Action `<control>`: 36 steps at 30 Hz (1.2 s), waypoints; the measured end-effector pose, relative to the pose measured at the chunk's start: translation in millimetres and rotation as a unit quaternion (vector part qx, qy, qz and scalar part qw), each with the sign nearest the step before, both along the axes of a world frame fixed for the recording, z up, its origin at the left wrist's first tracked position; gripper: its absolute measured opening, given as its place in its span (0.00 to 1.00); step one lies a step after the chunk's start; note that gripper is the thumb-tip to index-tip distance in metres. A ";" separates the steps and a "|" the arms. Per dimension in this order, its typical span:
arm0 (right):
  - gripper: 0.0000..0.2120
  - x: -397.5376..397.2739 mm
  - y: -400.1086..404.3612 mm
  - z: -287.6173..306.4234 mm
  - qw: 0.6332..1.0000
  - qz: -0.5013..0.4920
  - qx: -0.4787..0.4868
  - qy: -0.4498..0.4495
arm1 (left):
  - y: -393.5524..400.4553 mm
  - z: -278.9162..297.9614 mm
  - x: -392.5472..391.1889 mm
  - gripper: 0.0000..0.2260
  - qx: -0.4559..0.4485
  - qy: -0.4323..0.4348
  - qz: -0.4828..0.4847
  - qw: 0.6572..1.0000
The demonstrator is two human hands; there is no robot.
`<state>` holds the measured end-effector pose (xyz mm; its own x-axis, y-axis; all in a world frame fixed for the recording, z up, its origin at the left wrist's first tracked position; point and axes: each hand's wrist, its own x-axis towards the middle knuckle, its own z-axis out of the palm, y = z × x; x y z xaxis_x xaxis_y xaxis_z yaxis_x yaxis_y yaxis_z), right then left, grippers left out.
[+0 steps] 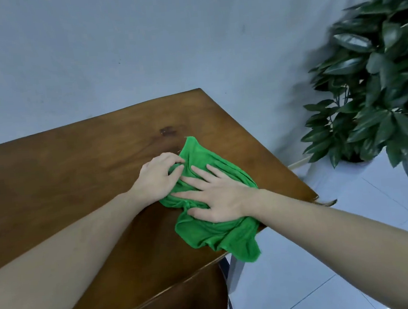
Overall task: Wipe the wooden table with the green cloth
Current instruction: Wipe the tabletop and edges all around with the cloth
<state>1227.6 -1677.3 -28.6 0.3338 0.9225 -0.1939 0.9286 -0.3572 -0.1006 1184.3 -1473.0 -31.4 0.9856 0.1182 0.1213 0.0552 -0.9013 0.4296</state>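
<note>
Cloth: I see the green cloth (218, 229) lying crumpled on the wooden table (77, 180), close to its right-hand edge, with one corner hanging over the near edge.
Left hand: my view shows the left hand (156, 175) at the cloth's left side, fingers curled in and bunching a fold of the fabric between thumb and fingertips.
Right hand: the right hand (216, 197) lies flat on top of the cloth, palm down, fingers straight and spread apart, pressing the fabric onto the wood.
Hands together: the two are just beside each other, the right fingertips reaching toward the left knuckles.
Table surface: a dark mark (169, 130) sits on the wood just beyond the cloth's far tip; I cannot tell whether it is a stain or wet, as the frame is soft there.
Under the table: a dark wooden chair back (186, 301) shows below the near edge, beside a grey table leg (234, 272).
Surroundings: a leafy potted plant (374, 85) stands on the pale tiled floor (306, 268) to the right, well apart from the table, against a grey wall (115, 51).
</note>
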 end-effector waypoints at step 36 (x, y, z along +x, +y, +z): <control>0.28 180.9 -4.7 -2.2 0.964 -0.254 0.033 0.065 | -49.2 -0.3 77.5 0.14 0.054 0.007 0.081 0.995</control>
<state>1408.5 -1681.9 -30.9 0.7234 0.6575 -0.2104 0.6130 -0.7520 -0.2424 1261.8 -1522.2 -31.7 0.9561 0.2633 0.1287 0.2094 -0.9211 0.3283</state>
